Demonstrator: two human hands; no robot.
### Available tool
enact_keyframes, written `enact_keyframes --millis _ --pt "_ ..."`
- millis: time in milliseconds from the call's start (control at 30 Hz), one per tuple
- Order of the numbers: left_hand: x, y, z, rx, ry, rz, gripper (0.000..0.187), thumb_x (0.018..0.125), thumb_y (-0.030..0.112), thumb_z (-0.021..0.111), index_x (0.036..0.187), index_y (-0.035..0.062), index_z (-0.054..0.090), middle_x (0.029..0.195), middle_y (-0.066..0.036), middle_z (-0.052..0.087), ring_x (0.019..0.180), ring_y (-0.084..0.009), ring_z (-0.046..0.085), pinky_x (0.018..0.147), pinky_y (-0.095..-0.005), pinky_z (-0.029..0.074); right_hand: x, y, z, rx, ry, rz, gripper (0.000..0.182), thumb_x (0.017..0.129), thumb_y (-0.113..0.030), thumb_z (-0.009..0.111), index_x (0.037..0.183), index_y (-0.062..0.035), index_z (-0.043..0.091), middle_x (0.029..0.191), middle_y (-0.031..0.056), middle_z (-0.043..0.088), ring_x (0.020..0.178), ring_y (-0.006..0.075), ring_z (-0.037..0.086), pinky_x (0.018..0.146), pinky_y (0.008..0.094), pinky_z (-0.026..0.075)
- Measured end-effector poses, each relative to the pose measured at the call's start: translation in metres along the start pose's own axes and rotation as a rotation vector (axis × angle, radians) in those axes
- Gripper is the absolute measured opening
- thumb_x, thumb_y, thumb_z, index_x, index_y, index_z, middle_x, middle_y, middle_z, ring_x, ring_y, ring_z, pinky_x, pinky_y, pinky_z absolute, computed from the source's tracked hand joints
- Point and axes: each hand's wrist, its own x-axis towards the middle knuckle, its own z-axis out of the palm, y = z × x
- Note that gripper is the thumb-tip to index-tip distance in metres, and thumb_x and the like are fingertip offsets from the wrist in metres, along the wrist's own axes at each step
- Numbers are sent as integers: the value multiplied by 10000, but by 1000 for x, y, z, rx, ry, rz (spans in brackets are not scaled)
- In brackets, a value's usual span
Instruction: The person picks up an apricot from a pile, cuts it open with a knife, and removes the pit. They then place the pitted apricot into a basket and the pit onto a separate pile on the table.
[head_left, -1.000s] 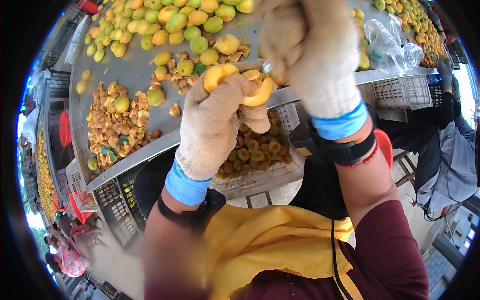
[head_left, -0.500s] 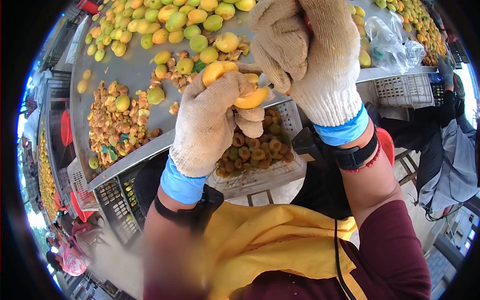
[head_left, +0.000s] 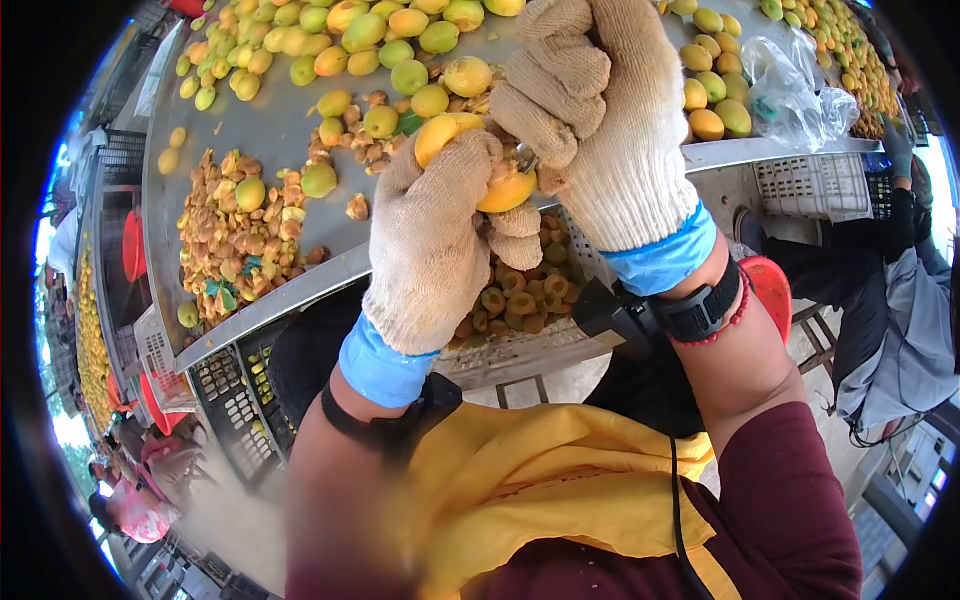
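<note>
My left hand (head_left: 425,235), in a knitted glove with a blue cuff, is closed around a yellow-orange apricot (head_left: 510,192). Flesh of the fruit shows on both sides of my fingers and it looks cut. My right hand (head_left: 610,130), gloved the same way, is curled in a fist right against it. From that fist a small metal tool tip (head_left: 525,157) reaches into the apricot; the handle is hidden by my fingers. Both hands are above the table's near edge, over a white crate (head_left: 520,362) of hollowed, brownish fruit (head_left: 520,300).
Whole apricots (head_left: 365,30) cover the back of the metal table (head_left: 250,125). A heap of brownish stones and scraps (head_left: 235,225) lies at its left. On the right are more apricots (head_left: 715,85), a clear plastic bag (head_left: 790,95) and a person's dark-clad legs (head_left: 830,260).
My right hand has shifted left and down, closer to my left hand, and its wrist has turned. The left hand with the apricot has moved slightly right.
</note>
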Motion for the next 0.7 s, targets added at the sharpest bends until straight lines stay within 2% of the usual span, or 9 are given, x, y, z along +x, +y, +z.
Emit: enact_keyframes --millis 33,67,167,367,467,500,567,633,700 --pt "1 -1 0 -37 -7 5 181 1061 202 581 1113 32 613 873 -93 639 649 -165 607 509 -311 478 10 0 12 -93 -106 -51 462 1143 -416 398 874 -87 578 578 -34 421 424 124 336 365 305 287" --pt "3 -2 -1 -36 -9 6 181 1061 202 581 1113 32 613 873 -93 639 649 -165 607 509 -311 478 -4 -5 37 162 564 176 462 1142 -416 408 853 -98 576 593 -46 428 435 118 335 378 298 292" --pt "5 -7 -1 -243 -94 -75 167 1064 194 576 1123 41 606 870 -85 622 667 -156 606 525 -297 478 0 -4 26 438 808 208 483 1141 -430 404 825 -105 571 597 -60 421 442 110 332 392 292 303" --pt "33 -7 -5 -90 5 -86 155 1051 126 569 1163 21 589 919 -119 633 645 -208 571 510 -325 429 21 -15 8 395 822 98 455 1119 -441 465 823 -113 576 556 -68 440 445 100 395 414 290 358" --pt "37 6 -8 184 84 5 215 1042 130 551 1184 -18 615 939 -126 682 675 -168 598 538 -305 473 28 -40 26 -485 728 257 406 1107 -382 521 863 -68 602 543 -43 434 406 118 382 379 295 385" --pt "37 12 -7 386 172 67 253 1041 148 542 1187 -36 637 954 -129 696 709 -144 596 574 -296 484 24 -38 24 -483 724 252 406 1107 -382 521 863 -68 602 543 -43 434 406 118 382 379 295 385" --pt "35 18 -12 468 250 117 271 1045 166 550 1187 -42 652 958 -119 699 729 -152 632 587 -297 517 9 -26 14 -1638 2 -103 402 989 -418 699 1050 -22 716 657 30 593 579 144 603 538 290 509" --pt "36 17 -19 364 141 307 269 1057 176 540 1191 -32 645 951 -102 691 717 -160 650 571 -294 523 -5 -17 45 -1255 258 456 375 906 -450 755 1023 -94 731 789 111 700 747 236 731 680 375 576" --pt "31 18 -11 315 153 326 215 1031 178 604 1125 -13 634 898 -84 686 660 -139 665 519 -263 538 -10 -3 40 -1303 291 539 366 925 -459 702 983 -99 725 801 151 715 783 321 744 725 424 584"
